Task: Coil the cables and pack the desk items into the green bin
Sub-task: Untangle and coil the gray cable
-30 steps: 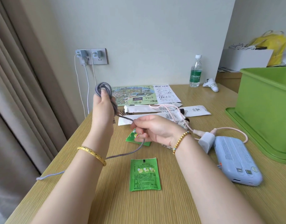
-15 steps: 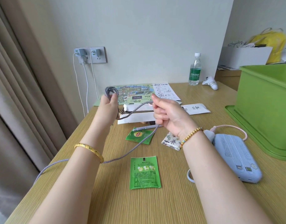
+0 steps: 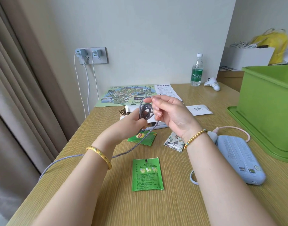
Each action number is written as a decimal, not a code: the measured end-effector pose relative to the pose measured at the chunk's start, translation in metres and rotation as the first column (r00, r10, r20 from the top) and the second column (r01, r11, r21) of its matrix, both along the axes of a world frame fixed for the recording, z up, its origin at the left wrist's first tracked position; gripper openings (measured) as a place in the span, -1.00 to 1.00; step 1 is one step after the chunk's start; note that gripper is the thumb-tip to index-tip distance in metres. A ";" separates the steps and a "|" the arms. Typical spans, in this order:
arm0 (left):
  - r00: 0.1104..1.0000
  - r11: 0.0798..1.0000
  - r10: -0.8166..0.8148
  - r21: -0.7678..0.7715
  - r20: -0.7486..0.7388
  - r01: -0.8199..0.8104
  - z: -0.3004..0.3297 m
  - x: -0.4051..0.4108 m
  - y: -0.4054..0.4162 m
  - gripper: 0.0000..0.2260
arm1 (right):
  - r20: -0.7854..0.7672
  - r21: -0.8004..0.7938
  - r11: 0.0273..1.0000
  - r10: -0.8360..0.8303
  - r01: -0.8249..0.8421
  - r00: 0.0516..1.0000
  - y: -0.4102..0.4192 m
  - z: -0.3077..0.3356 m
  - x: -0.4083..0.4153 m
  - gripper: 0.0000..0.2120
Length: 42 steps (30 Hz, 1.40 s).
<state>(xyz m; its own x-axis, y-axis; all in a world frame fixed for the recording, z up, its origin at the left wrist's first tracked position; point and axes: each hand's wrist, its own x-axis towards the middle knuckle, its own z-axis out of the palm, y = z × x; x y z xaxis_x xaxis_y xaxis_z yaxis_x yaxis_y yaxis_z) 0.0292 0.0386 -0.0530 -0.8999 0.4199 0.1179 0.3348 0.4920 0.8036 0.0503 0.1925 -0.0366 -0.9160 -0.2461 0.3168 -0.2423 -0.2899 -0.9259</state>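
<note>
Holding a small coil of the grey cable (image 3: 145, 111) above the table (image 3: 172, 201), the left hand (image 3: 131, 126) has its fingers closed on the lower part of the loops. The right hand (image 3: 171, 113) pinches the top loop with thumb and index finger; the other fingers are loosely curled. Behind the hands some white packets and a brush are mostly hidden, and I cannot tell what exactly they are. The free end of the cable runs near and left, passes under the left wrist and goes over the table edge, where its end is out of sight. The green bin (image 3: 268, 111) stands at the far right, cut off by the frame, so its inside is not visible. Two green tea packets lie on the table: one (image 3: 147, 174) near, between the arms, one (image 3: 142, 137) partly covered by the left arm. One blue power bank (image 3: 239, 160) with a pink cable (image 3: 232, 128) lies right of the right arm. One bottle (image 3: 197, 70) stands far, by the wall.
</note>
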 end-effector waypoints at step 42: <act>0.936 0.364 -0.021 0.875 0.350 -0.319 0.013 0.000 0.003 -0.68 | 0.352 0.512 0.842 -0.024 -0.171 0.936 -0.018 -0.013 -0.001 -0.53</act>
